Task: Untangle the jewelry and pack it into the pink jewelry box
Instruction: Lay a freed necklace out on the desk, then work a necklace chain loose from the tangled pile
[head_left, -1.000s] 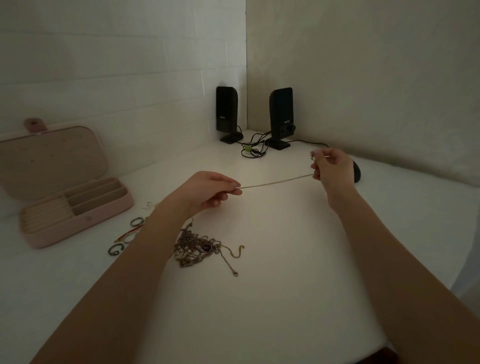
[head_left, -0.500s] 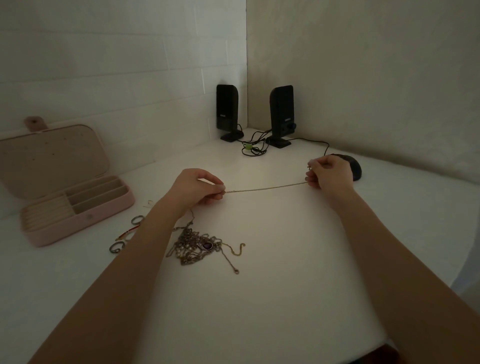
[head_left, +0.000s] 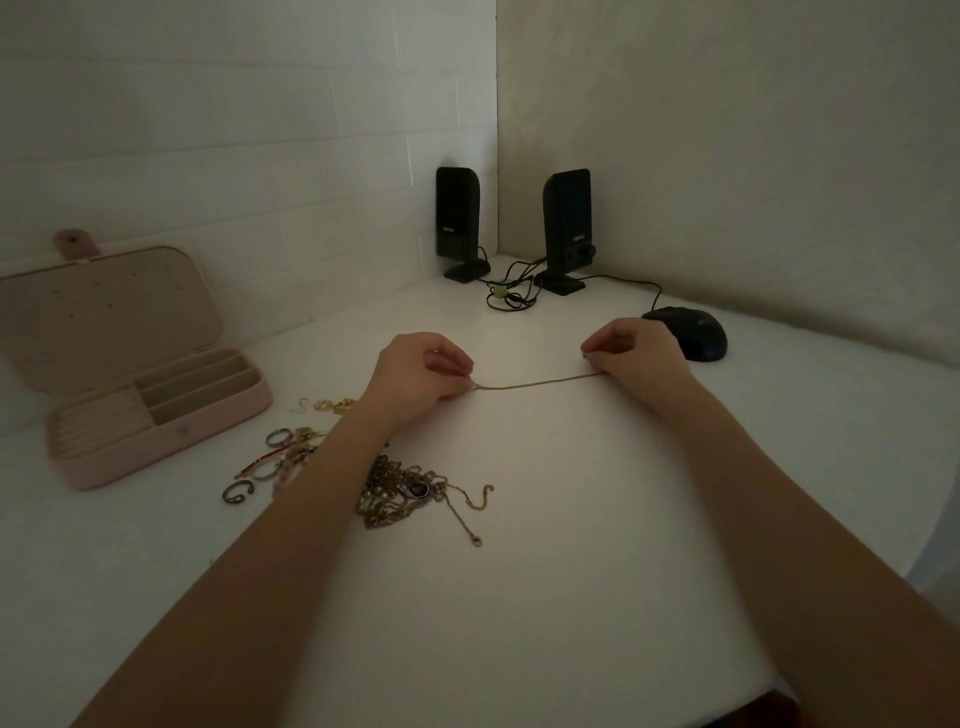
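A thin chain (head_left: 535, 383) lies stretched low over the white desk (head_left: 571, 519), each end pinched by the left hand (head_left: 415, 371) and right hand (head_left: 636, 358). Light, limp and easily snagged, it is probably best held by its ends; the pink jewelry box (head_left: 171, 434) sits open at far left.

Chain (head_left: 535, 383) ends buried inside each pinching hand, jewelry heap (head_left: 400, 493) partly under the left forearm.

Chain (head_left: 535, 384): fine metal, dull gold. Jewelry box (head_left: 156, 415): pink, matt, leather-like. Table (head_left: 571, 519): white, matt, smooth. Speakers (head_left: 566, 228): black plastic.
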